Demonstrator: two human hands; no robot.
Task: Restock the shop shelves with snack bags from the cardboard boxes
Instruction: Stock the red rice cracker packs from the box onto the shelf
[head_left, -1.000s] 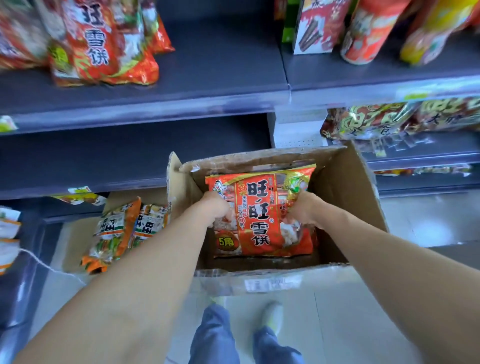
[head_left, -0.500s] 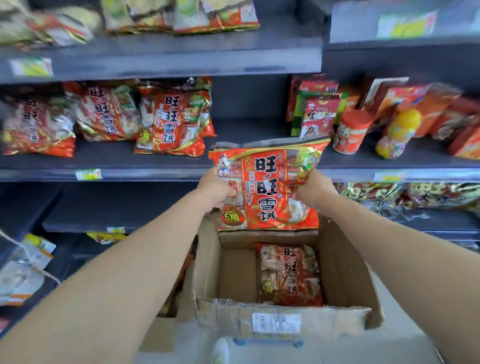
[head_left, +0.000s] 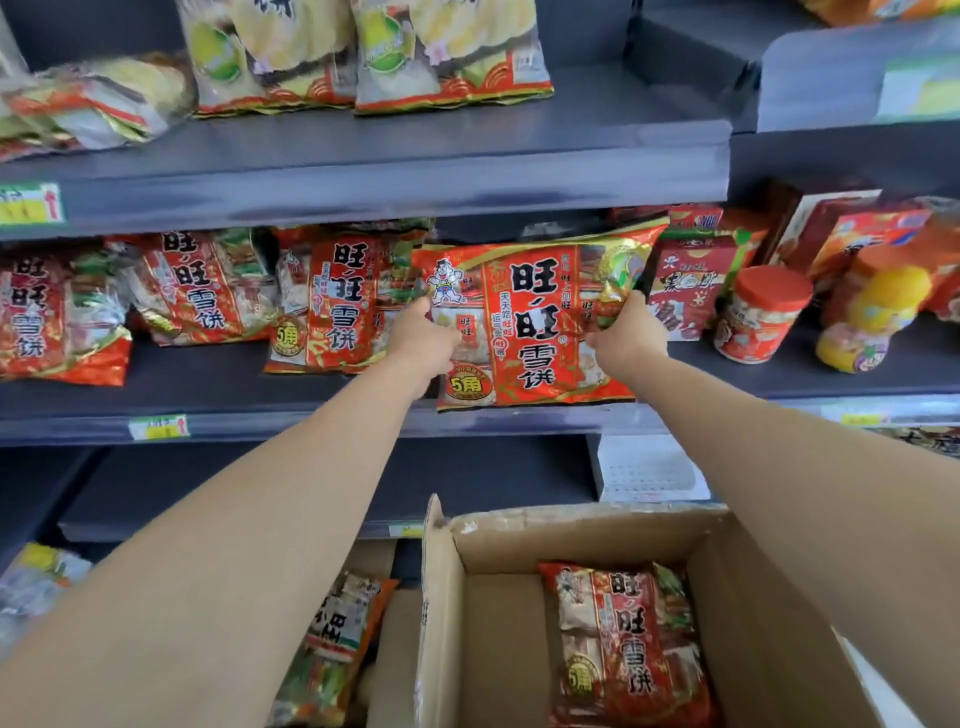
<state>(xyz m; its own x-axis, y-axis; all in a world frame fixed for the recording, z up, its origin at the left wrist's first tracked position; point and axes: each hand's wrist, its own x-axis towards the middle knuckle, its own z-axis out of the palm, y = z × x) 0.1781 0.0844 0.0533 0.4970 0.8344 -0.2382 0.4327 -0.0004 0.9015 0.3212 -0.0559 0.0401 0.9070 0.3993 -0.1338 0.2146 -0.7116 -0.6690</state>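
A red snack bag (head_left: 535, 322) stands upright at the front of the middle shelf (head_left: 218, 415), its bottom edge at the shelf lip. My left hand (head_left: 423, 345) grips its left side and my right hand (head_left: 626, 338) grips its right side. Matching red bags (head_left: 332, 304) stand to its left on the same shelf. Below, an open cardboard box (head_left: 498, 634) holds another red bag (head_left: 628, 644) lying on its right side.
Green and white snack bags (head_left: 363, 57) fill the upper shelf. Red boxes, a red-lidded jar (head_left: 761, 314) and a yellow-capped bottle (head_left: 872, 322) stand right of the held bag. A second box with other bags (head_left: 337, 639) sits left of the open one.
Both hands lifted the red bag out of the box and up to the middle shelf. My view tilted upward from the box to the shelves.
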